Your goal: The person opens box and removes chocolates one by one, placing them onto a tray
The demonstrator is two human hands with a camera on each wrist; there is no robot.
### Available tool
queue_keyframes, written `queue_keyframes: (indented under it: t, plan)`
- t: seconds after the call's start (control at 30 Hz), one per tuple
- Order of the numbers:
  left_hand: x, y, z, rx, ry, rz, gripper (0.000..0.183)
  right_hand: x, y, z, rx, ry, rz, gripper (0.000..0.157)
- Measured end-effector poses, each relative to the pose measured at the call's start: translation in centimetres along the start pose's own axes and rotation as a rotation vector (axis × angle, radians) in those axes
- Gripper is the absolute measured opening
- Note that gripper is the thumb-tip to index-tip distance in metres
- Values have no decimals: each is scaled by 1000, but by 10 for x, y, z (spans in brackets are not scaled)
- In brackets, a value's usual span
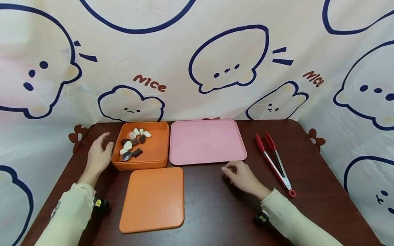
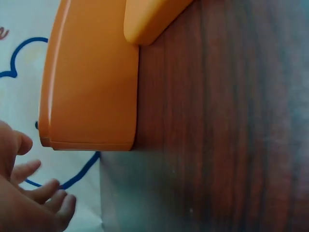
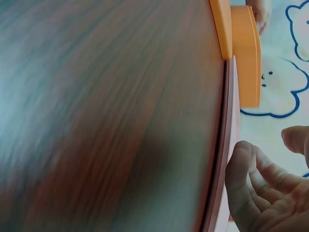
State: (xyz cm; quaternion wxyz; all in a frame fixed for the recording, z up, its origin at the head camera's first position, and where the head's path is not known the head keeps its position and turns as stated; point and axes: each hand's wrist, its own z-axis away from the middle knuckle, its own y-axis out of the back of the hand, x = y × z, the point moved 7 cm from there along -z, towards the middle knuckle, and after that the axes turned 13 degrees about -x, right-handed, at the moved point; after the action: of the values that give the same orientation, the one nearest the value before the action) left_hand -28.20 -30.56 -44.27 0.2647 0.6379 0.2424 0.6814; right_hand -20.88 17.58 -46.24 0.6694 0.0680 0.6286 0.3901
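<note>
I judge this a reaching step: my left hand [image 1: 99,154], fingers loose, is beside the orange box [image 1: 157,145], left of the pink tray [image 1: 208,141]; my right hand [image 1: 243,176] is relaxed, empty. Gripping the box needs curled left fingers.

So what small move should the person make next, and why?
Probably the right hand should reach for the tongs: it holds nothing, they lie to its right, and small dark and white pieces sit in the orange box.
</note>
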Motion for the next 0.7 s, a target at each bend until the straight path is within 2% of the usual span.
queue_keyframes:
  t: [0.13, 0.27, 0.47, 0.7]
  plan:
    - [-7, -10, -12, -180, 55, 32, 64, 8, 15, 6, 55, -20, 1, 20]
    - [-8, -19, -18, -268, 90, 98, 65, 16, 32, 13, 123, -9, 23, 20]
    - [-10, -29, -21, -279, 116, 177, 63, 30, 63, 25, 244, -37, 152, 21]
    - [-8, -34, -21, -244, 112, 215, 61, 43, 94, 40, 309, -81, 287, 27]
